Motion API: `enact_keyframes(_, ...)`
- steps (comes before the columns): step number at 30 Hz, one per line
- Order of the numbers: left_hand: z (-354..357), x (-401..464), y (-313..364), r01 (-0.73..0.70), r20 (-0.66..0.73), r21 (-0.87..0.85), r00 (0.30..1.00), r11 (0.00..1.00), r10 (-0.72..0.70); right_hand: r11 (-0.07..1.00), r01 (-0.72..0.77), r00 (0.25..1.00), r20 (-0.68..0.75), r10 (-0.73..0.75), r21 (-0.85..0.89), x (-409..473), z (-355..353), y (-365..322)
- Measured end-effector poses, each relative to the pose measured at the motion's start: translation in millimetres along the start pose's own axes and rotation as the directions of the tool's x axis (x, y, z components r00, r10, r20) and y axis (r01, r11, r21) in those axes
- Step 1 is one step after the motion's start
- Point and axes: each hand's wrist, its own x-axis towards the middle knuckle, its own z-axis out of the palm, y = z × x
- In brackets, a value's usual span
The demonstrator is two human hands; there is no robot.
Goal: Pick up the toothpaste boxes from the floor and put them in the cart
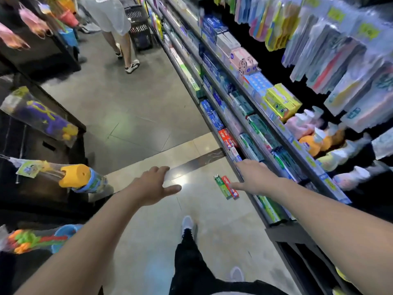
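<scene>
Two bare forearms reach forward and down from the bottom corners, over a dark trouser leg (192,258) and a grey shoe (188,225) stepping onto the pale tiled floor (148,241). The left hand (154,186) hangs palm down above the floor, fingers relaxed and spread, thumb out to the side, holding nothing. The right hand (254,177) is likewise loose and empty, fingers stretched forward, thumb pointing in toward the left hand.

Two toothpaste boxes lie flat on the floor side by side and touching, between the hands but much closer to the right one: a green box (221,187) on the side toward the left hand, and a red box (230,187) whose near end sits just under the right thumb. Neither hand touches them.

Beyond and outside the right hand runs a shelf (274,128) stacked with boxed toothpaste, with packaged toothbrushes hanging above. Outside the left hand, bagged toys (83,177) hang from a dark display. Far ahead of both hands, another person (119,24) walks away beside a dark basket (141,28).
</scene>
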Motion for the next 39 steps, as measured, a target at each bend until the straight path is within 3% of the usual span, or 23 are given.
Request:
enact_keyframes(9, -42, 167, -2, -0.21, 0.143, 0.249, 0.973, 0.945, 0.179, 0.977, -0.198, 0.979, 0.066, 0.193, 0.079, 112, 2, 7)
enact_keyframes(15, -12, 273, 17, -0.324, 0.229, 0.322, 0.938, 0.89, 0.259, 0.935, -0.281, 0.959, 0.102, 0.265, 0.214, 192, 53, 38)
enact_keyframes(27, 231, 511, 35, -0.363, 0.339, 0.321, 0.906, 0.875, 0.251, 0.826, -0.466, 0.884, 0.186, 0.428, 0.317, 379, 296, 155)
enact_keyframes(33, 350, 621, 27, -0.437, 0.383, 0.362, 0.875, 0.824, 0.296, 0.835, -0.497, 0.868, 0.15, 0.474, 0.236, 457, 433, 184)
enact_keyframes(39, 420, 701, 13, -0.472, 0.369, 0.391, 0.867, 0.79, 0.335, 0.808, -0.528, 0.848, 0.107, 0.519, 0.261, 520, 527, 221)
